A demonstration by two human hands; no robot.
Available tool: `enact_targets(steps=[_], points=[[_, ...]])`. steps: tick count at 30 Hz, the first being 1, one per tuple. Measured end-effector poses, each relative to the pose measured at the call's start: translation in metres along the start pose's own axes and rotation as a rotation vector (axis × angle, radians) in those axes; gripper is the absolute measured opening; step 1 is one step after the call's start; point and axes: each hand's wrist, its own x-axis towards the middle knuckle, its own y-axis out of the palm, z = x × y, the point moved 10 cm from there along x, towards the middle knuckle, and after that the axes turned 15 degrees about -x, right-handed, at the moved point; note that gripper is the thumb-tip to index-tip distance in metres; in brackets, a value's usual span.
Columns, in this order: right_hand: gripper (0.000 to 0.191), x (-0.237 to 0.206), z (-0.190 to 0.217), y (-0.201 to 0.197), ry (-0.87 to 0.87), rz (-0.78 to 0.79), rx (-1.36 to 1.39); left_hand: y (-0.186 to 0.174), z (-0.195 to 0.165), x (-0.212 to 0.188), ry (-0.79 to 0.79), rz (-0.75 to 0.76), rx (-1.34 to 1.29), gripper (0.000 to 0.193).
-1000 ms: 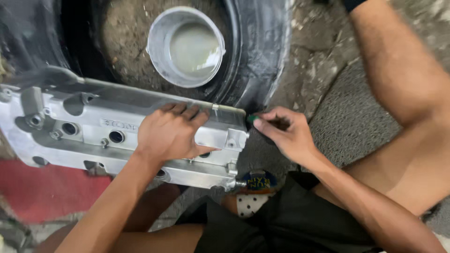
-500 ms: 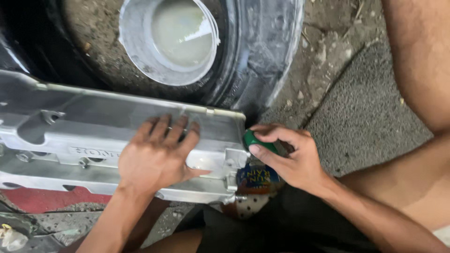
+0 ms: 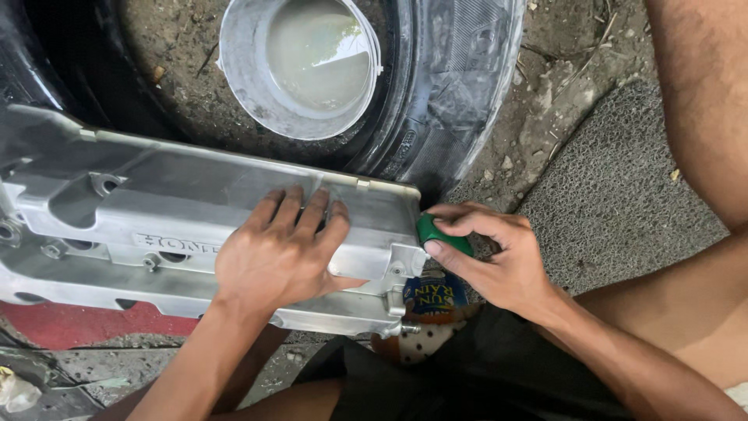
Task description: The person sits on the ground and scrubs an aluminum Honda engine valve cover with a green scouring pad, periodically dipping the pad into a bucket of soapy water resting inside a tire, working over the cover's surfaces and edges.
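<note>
A long silver metal engine cover [image 3: 140, 195] lies across a black tyre [image 3: 456, 86] and my lap. My left hand [image 3: 284, 249] rests flat on its right part, fingers spread, pressing it down. My right hand [image 3: 491, 253] grips a small green pad [image 3: 436, 232] and holds it against the cover's right end. Just below that end sits a blue and orange printed packet [image 3: 432, 298].
A grey plastic bucket [image 3: 249, 86] with cloudy water stands inside the tyre. A grey textured mat [image 3: 615, 195] lies on the gravel ground at the right. A red surface [image 3: 86, 323] shows under the cover at lower left. My bare knee is at upper right.
The view has shifted, so the cover and bucket appear lower and more to the right. My right hand with the green pad has stayed at the cover's right end; my left hand keeps pressing.
</note>
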Motion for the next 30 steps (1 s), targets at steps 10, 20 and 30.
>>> enact_targets(steps=[10, 20, 30], points=[[0.017, -0.001, 0.005, -0.002, -0.011, -0.017, -0.05, 0.003, -0.008, 0.008, -0.065, 0.166, -0.206, 0.075], [0.014, -0.002, -0.013, -0.02, 0.138, -0.105, -0.003, -0.006, -0.05, 0.016, 0.005, 0.192, -0.234, 0.074], [0.015, -0.003, -0.017, -0.034, 0.149, -0.144, -0.015, -0.033, -0.018, 0.011, -0.178, 0.151, -0.121, 0.064]])
